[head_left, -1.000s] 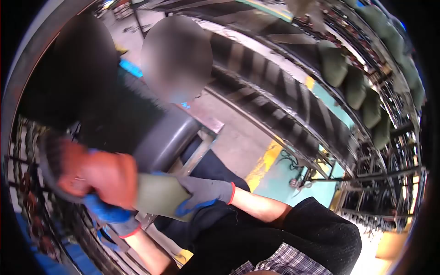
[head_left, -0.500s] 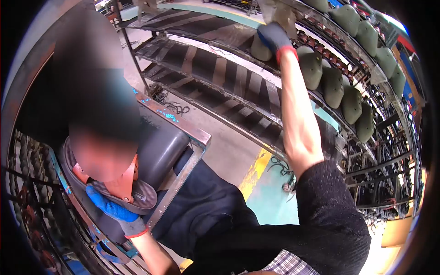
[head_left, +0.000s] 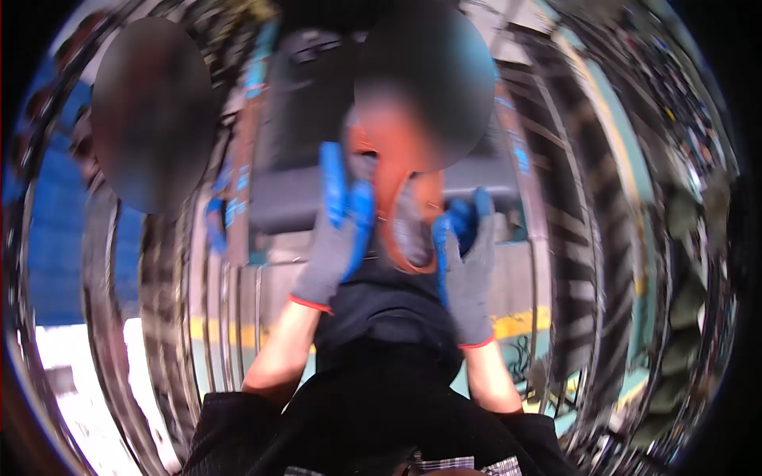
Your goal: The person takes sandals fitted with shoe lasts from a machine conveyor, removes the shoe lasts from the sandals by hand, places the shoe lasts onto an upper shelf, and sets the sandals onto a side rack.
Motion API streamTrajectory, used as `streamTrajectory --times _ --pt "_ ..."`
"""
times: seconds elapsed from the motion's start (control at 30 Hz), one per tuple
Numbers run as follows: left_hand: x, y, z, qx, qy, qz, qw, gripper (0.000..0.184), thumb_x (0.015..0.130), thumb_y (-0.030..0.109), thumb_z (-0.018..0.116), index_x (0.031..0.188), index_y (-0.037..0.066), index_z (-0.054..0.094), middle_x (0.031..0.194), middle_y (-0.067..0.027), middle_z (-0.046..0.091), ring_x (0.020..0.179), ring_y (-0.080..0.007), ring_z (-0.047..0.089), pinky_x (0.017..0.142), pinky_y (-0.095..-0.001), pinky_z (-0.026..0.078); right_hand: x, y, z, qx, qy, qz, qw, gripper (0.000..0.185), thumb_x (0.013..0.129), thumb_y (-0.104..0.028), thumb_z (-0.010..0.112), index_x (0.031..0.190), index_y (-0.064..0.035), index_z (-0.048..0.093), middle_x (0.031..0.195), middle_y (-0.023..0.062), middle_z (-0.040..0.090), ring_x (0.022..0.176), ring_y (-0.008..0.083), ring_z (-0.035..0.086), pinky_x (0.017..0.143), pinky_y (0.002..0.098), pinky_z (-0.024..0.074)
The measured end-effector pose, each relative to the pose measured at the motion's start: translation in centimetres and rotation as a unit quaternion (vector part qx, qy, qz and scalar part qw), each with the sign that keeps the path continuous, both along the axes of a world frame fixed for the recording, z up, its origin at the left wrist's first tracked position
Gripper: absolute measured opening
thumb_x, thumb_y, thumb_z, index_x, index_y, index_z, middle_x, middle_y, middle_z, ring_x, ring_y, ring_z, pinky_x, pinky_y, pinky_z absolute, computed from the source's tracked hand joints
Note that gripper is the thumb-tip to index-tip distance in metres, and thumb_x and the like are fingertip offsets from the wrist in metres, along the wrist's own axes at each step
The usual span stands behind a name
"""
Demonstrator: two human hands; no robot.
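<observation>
A brown-orange sandal (head_left: pixel 393 194), blurred by motion, is between my two hands, over the near end of a black conveyor-like bed. A grey insole-like area shows in its opening, and a blurred patch hides its upper part. My left hand (head_left: pixel 337 230), in a grey glove with blue palm, is along its left side with fingers stretched out. At its right edge is my right hand (head_left: pixel 470 266), gloved alike, fingers apart. Whether either hand touches the sandal, I cannot tell.
A dark roller (head_left: pixel 484 184) crosses the bed's near end, between metal side rails (head_left: pixel 516 159). Racks with dark shelves (head_left: pixel 563 198) stand at right, with blurred green shapes (head_left: pixel 686 293) further out. Blue sheeting (head_left: pixel 59 246) shows at left.
The view has swung round to face the bed. My right hand has come down from the rack beside the green lasts to the sandal. My left hand has shifted from under the sole to its side.
</observation>
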State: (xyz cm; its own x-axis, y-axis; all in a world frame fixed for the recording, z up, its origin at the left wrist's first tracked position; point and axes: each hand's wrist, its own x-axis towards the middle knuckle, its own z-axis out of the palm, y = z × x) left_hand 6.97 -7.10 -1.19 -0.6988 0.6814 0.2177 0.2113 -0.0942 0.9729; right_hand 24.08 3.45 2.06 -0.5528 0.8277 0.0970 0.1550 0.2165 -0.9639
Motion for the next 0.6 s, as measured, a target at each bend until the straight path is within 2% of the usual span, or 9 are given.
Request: streamTrajectory --times 0.03,0.1,0.27,0.3,0.33,0.37,0.43,0.5,0.6 --pt "0.4 -2.1 -0.3 -0.03 0.094 0.026 0.995 0.08 0.106 0.023 0.073 0.17 0.002 0.03 0.166 -0.0157 0.043 0.153 -0.024 0.042 0.127 -0.0383 0.036 -0.5 0.7 -0.6 -0.008 -0.075 0.122 0.99 0.083 0.102 -0.022 0.071 0.169 0.0056 0.03 0.17 0.0291 0.04 0.157 0.0414 0.043 0.129 0.047 0.0324" --pt "0.5 -6.5 1.6 -0.097 -0.049 -0.117 0.987 0.089 0.102 0.014 0.076 0.174 0.004 0.025 0.173 -0.0158 0.035 0.156 -0.0221 0.038 0.128 -0.0373 0.034 -2.3 -1.6 -1.3 0.01 -0.05 0.299 0.953 0.083 0.101 -0.015 0.068 0.169 0.0063 0.026 0.173 0.0283 0.036 0.161 0.0412 0.036 0.131 0.0444 0.0293" --pt "-5.0 -21.8 4.8 0.013 -0.152 0.275 0.949 0.064 0.096 0.014 0.08 0.151 0.003 0.05 0.134 -0.0088 0.062 0.124 -0.0231 0.062 0.107 -0.0379 0.053 -4.4 -5.1 1.5 -0.046 0.028 0.516 0.855 0.059 0.095 -0.008 0.075 0.151 0.0004 0.059 0.148 0.0251 0.066 0.139 0.042 0.062 0.116 0.0447 0.0484" --pt "-7.2 -26.2 6.3 0.016 -0.128 0.334 0.934 0.057 0.097 0.017 0.079 0.146 0.002 0.055 0.129 -0.0085 0.064 0.117 -0.0229 0.066 0.101 -0.037 0.056 -4.7 -4.8 1.9 -0.01 0.028 0.502 0.864 0.055 0.095 -0.008 0.076 0.148 0.0001 0.062 0.143 0.0245 0.069 0.135 0.0419 0.064 0.114 0.0448 0.0501" --pt "-10.0 -30.2 9.9 -0.186 0.107 0.469 0.857 0.049 0.102 0.026 0.075 0.141 0.003 0.057 0.124 -0.0051 0.066 0.106 -0.0209 0.067 0.091 -0.034 0.056 -4.7 -4.5 2.2 0.023 0.024 0.482 0.876 0.051 0.095 -0.009 0.077 0.144 -0.0003 0.065 0.138 0.0239 0.071 0.131 0.0418 0.067 0.111 0.0449 0.0517" --pt "-11.8 -32.1 13.7 -0.163 0.228 0.498 0.821 0.05 0.105 0.036 0.07 0.138 0.001 0.056 0.109 -0.0088 0.069 0.095 -0.0243 0.067 0.088 -0.0394 0.056 -4.4 -3.8 2.5 0.059 0.02 0.455 0.888 0.048 0.094 -0.009 0.078 0.14 -0.0006 0.068 0.133 0.0233 0.074 0.127 0.0417 0.069 0.109 0.0449 0.0534" --pt "-15.9 -39.4 18.7 -0.451 0.29 0.52 0.665 0.063 0.106 0.043 0.061 0.146 -0.005 0.05 0.102 -0.0314 0.073 0.098 -0.0454 0.074 0.089 -0.0523 0.054 -3.5 -1.9 2.5 0.08 -0.001 0.398 0.914 0.047 0.095 -0.006 0.074 0.14 0.0011 0.067 0.135 0.024 0.073 0.129 0.0406 0.068 0.11 0.0436 0.0523" --pt "-21.7 -48.1 19.8 -0.554 0.19 0.378 0.717 0.065 0.107 0.048 0.057 0.147 -0.004 0.051 0.113 -0.0343 0.073 0.11 -0.0496 0.072 0.09 -0.0524 0.054 -3.0 0.8 0.9 0.051 -0.006 0.351 0.935 0.046 0.095 -0.005 0.072 0.14 0.0014 0.068 0.135 0.0241 0.073 0.13 0.0399 0.068 0.111 0.0426 0.0516" --pt "-21.8 -48.1 21.2 -0.642 0.223 0.331 0.654 0.067 0.108 0.05 0.052 0.148 -0.004 0.052 0.119 -0.0343 0.072 0.11 -0.0491 0.072 0.094 -0.054 0.054 -0.1 4.7 -0.3 0.047 -0.027 0.239 0.969 0.046 0.097 -0.005 0.071 0.142 0.0018 0.066 0.139 0.0227 0.071 0.13 0.0398 0.068 0.115 0.0424 0.0489"
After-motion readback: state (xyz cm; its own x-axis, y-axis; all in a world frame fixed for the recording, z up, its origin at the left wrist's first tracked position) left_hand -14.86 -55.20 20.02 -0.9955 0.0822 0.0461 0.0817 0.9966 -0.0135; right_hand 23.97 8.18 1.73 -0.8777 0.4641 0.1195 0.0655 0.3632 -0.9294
